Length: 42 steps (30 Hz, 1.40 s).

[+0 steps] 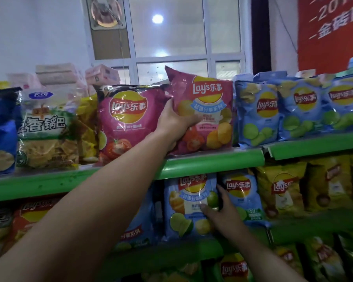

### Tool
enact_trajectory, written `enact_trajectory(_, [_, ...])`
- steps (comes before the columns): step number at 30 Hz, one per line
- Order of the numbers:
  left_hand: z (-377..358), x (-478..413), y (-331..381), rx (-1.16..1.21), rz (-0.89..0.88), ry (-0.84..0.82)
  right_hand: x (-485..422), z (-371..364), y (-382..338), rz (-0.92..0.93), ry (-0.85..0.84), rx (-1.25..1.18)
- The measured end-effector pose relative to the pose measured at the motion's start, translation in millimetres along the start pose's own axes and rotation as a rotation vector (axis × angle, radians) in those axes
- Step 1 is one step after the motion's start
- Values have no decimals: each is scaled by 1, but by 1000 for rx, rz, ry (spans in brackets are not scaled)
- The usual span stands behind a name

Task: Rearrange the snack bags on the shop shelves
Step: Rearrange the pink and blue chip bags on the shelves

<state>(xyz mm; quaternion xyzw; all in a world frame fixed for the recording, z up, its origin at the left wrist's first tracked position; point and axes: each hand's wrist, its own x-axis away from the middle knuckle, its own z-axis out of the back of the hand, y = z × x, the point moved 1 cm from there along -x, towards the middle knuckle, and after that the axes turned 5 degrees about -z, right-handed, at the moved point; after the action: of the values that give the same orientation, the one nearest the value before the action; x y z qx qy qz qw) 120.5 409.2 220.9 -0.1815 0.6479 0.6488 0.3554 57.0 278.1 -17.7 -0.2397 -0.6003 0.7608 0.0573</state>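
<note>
Up top, left hand — pink bag

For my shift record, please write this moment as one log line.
left hand: grips pink Lay's bag, top shelf | right hand: on blue Lay's bag, lower shelf

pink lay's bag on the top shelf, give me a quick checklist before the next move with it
1. Left hand grips the pink Lay's bag: ok, fingers wrap its left edge.
2. Bag bottom supported: ok, it sits on the top shelf, at the front lip.
3. Bag upright: not ok, it tilts, top corner leaning left over the second pink bag.
4. Clearance to the blue lime bags on the right: cannot tell, edges look close or touching.
5. Right hand free to help: not ok, it rests on a blue bag on the shelf below.
6. Space behind the bag: cannot tell, hidden.
</note>
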Motion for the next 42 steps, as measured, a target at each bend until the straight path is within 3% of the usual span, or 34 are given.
enact_trajectory(6, [-14,-10,-17,-5,25,23,3,10,2,3,1,-42])
enact_trajectory(10, [-18,-10,-18,-171,64,109,3,15,5,-18,19,-62])
enact_trajectory(15, [-30,14,-3,-416,-166,239,6,15,6,1,33,-108])
enact_trajectory(21, [-37,44,-6,-933,-323,123,14,14,-1,101,115,-15])
enact_trajectory(25, [-29,50,-9,-1067,-385,134,20,10,-13,194,299,207])
enact_trajectory(28, [-25,53,-7,-1201,-518,100,28,1,-28,312,308,215])
enact_trajectory(33, [-14,59,-12,-1155,-547,-65,35,-9,-60,531,353,214])
enact_trajectory(37, [6,64,-8,-1084,-495,-222,32,-16,-84,551,355,178])
enact_trajectory(42, [44,86,13,-877,-523,-96,32,-34,-98,559,353,132])
